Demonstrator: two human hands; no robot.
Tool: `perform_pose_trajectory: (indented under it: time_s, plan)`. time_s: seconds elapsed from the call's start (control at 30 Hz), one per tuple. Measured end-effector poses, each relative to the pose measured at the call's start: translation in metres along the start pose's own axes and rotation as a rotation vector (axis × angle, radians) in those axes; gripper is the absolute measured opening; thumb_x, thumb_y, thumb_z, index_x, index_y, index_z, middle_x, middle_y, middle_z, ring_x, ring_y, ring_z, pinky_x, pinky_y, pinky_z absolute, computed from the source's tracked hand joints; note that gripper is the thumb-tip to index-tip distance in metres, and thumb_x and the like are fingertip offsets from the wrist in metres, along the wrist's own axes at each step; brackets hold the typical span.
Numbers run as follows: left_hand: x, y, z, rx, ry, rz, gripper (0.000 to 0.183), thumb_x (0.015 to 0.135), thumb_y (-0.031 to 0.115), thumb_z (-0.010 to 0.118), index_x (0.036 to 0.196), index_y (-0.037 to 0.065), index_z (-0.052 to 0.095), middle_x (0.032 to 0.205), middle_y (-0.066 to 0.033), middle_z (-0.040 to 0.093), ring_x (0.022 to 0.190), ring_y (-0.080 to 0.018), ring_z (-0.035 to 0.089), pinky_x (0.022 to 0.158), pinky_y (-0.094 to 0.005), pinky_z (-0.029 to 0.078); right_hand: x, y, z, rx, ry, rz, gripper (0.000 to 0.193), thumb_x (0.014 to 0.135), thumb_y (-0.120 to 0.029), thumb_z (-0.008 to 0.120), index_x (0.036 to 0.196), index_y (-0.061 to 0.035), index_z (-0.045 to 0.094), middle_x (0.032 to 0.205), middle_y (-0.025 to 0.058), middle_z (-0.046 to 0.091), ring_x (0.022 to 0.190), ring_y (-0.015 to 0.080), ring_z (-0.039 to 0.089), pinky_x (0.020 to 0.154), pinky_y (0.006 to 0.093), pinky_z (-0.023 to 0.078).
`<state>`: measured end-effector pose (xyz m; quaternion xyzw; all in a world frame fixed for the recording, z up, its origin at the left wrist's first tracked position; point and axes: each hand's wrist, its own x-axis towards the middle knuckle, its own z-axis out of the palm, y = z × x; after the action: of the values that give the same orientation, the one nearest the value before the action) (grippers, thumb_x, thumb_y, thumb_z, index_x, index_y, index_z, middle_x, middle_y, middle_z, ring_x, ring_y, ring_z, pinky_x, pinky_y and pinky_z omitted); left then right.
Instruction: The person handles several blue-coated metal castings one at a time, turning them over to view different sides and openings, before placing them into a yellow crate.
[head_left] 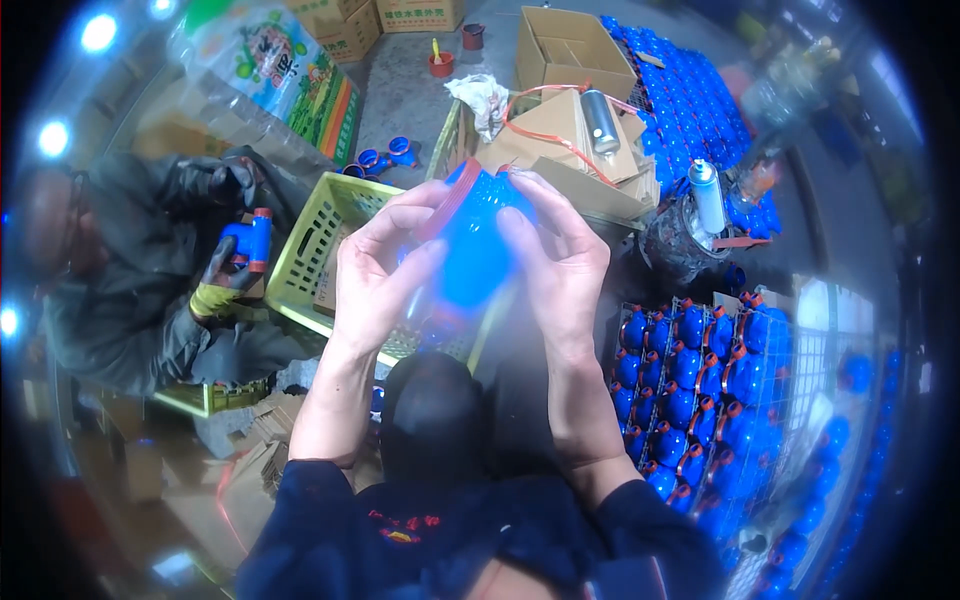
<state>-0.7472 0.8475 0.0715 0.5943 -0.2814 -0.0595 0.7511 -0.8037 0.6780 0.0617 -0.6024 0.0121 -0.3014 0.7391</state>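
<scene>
Both of my hands hold a blue rounded housing [474, 250] with red rims, raised in front of me and slightly blurred. My left hand [378, 262] grips it on the left, its fingers curled at the red-ringed opening and the thumb on the blue side. On the other side, my right hand [562, 268] has its thumb pressed to the blue surface and its fingers bent over the far end. Below and behind the housing stands a yellow-green plastic crate [302, 242], partly hidden by my left hand and forearm.
At left, a co-worker's gloved hand [213, 280] holds a blue fitting [254, 243] with a red end. Racked blue housings [678, 405] fill the right. Flattened cardboard [565, 130] lies ahead under a spray can [600, 122]; another spray can [706, 195] stands on a dark drum [680, 245].
</scene>
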Motion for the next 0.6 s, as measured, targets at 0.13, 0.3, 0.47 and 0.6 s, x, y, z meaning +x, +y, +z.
perform_pose_trajectory:
  time_s: [0.13,0.3,0.47,0.6]
  plan:
    - [-0.005,-0.003,0.002,-0.113,0.082,-0.085,0.019,0.085,0.001,0.068,0.103,-0.002,0.068,0.128,-0.0125,0.062,0.115,-0.0177,0.058,0.102,-0.034,0.044,-0.001,0.004,0.005,-0.014,-0.009,0.12,0.044,0.088,-0.017,0.076,0.123,0.0046,0.062,0.125,0.0155,0.062,0.1,0.0159,0.064,0.082,0.027,0.055]
    - [0.005,0.002,0.018,-0.115,0.143,-0.073,0.023,0.091,0.009,0.067,0.11,-0.004,0.067,0.123,-0.0102,0.063,0.111,-0.0147,0.059,0.099,-0.0308,0.044,0.003,0.015,0.006,0.028,0.011,0.106,0.045,0.095,-0.027,0.067,0.125,0.0048,0.061,0.107,0.0082,0.065,0.087,0.0123,0.065,0.07,0.0245,0.057]
    - [0.024,0.011,0.033,-0.07,0.132,0.132,0.025,0.1,0.019,0.058,0.111,-0.003,0.067,0.119,-0.0081,0.063,0.107,-0.0132,0.058,0.097,-0.0293,0.044,-0.005,-0.021,0.013,0.287,-0.055,0.237,0.052,0.095,-0.022,0.063,0.135,0.0078,0.049,0.111,0.0144,0.063,0.084,0.0145,0.068,0.063,0.0282,0.062]
    - [0.028,0.025,0.042,-0.033,0.108,0.187,0.033,0.105,0.025,0.048,0.106,-0.002,0.068,0.116,-0.0073,0.064,0.106,-0.0133,0.058,0.096,-0.0291,0.045,-0.007,-0.033,0.013,0.264,-0.03,0.191,0.049,0.095,-0.019,0.062,0.135,0.0069,0.05,0.113,0.0139,0.064,0.087,0.0152,0.068,0.068,0.0269,0.062]
